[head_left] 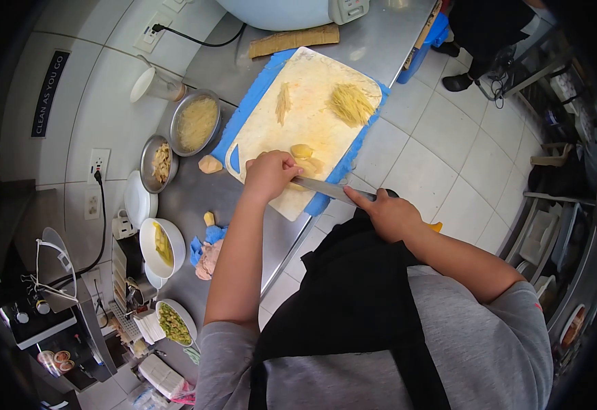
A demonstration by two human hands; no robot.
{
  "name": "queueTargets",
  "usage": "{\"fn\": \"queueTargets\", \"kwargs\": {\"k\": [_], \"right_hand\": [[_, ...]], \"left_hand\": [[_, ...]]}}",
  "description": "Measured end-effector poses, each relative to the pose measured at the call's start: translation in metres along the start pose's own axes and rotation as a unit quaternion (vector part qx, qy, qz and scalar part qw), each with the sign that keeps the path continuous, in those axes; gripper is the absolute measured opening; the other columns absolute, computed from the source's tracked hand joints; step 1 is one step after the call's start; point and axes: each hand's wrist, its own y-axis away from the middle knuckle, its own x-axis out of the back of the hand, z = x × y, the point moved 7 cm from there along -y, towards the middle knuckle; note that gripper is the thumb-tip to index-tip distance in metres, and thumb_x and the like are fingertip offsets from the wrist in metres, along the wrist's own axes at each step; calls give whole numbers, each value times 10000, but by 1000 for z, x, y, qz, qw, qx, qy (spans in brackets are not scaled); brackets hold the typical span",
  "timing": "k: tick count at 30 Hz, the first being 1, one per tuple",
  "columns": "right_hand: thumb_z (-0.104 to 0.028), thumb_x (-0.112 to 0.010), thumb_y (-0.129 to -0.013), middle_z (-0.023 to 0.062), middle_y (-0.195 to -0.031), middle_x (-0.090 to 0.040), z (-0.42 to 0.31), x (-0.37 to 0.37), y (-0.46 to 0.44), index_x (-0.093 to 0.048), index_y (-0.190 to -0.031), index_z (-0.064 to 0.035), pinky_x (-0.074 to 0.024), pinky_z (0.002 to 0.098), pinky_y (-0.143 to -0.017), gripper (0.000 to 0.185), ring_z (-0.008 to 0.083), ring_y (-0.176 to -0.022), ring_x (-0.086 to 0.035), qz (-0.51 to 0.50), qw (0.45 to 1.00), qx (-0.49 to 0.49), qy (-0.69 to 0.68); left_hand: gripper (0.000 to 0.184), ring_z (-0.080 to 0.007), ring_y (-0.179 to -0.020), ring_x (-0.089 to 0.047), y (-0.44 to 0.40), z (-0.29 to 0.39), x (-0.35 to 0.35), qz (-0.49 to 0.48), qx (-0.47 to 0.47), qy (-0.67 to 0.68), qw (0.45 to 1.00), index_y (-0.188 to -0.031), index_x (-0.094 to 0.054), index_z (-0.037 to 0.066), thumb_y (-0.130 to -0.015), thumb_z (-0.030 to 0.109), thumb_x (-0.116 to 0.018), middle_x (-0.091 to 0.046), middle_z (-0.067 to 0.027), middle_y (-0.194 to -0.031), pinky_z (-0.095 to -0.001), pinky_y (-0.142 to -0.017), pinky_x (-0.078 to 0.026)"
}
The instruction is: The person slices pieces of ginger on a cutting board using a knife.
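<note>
A knife (pixel 329 189) is held by its handle in my right hand (pixel 393 213), with the index finger along the blade's spine. Its blade reaches left to the pale yellow slices at the near part of the white cutting board (pixel 302 75). My left hand (pixel 270 175) has its fingers pinched together at these slices, touching them near the blade tip. Just beyond lies a rounded yellow piece (pixel 301 151). Farther up the board are a large pile of thin yellow strips (pixel 352 104) and a smaller pile (pixel 283 104). A blue cloth (pixel 248 96) lies under the board.
Metal bowls (pixel 195 123) with shredded food stand left of the board, near a peeled piece (pixel 210 164). White bowls (pixel 150 247) and crumpled cloths (pixel 210 260) are nearer. A large appliance (pixel 278 12) stands at the back. Another person (pixel 486 34) stands at upper right.
</note>
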Motion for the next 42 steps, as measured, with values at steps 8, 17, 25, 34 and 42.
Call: {"fn": "queueTargets", "kwargs": {"k": [8, 17, 25, 34, 42], "right_hand": [[-52, -563, -873, 236, -1153, -567, 6, -5, -1, -179, -1532, -426, -581, 416, -704, 849, 369, -878, -696, -34, 999, -6, -24], [-62, -531, -890, 237, -1072, -598, 6, -4, -9, -218, -1534, -381, -566, 425, -739, 784, 360, -853, -684, -37, 998, 30, -46], [-74, -500, -904, 248, -1025, -613, -3, 3, -13, -244, -1534, -339, -555, 442, -771, 730, 382, -855, -674, -48, 996, 49, -48], [-81, -541, -893, 265, -1010, -599, -2, 6, 14, -229, -1533, -348, -577, 420, -656, 760, 376, -759, -682, -19, 998, 56, 9], [-60, -578, -868, 254, -972, -594, -1, 8, 24, -228, -1534, -351, -575, 411, -630, 806, 364, -717, -678, -11, 998, 59, 10]], "left_hand": [[365, -186, -859, -581, -8, -14, -7, 49, 18, 44, 998, -998, -574, 84, -764, 244, -805, -593, -53, -904, -315, -804, -474], [255, -181, -806, -524, 31, -29, 2, 237, -53, 200, 949, -991, -596, 64, -789, 69, -751, -562, -61, -918, -302, -741, -460], [151, -236, -887, -647, 93, -1, -55, 417, -105, 130, 894, -943, -681, 32, -805, -17, -717, -650, -108, -975, -321, -797, -527], [209, -269, -912, -642, 95, -4, -64, 433, -116, 121, 886, -996, -679, 27, -798, -27, -717, -644, -114, -1028, -325, -795, -526], [201, -270, -905, -638, 94, -8, -68, 434, -114, 120, 885, -992, -677, 22, -801, -37, -702, -639, -115, -1029, -321, -789, -522]]}}
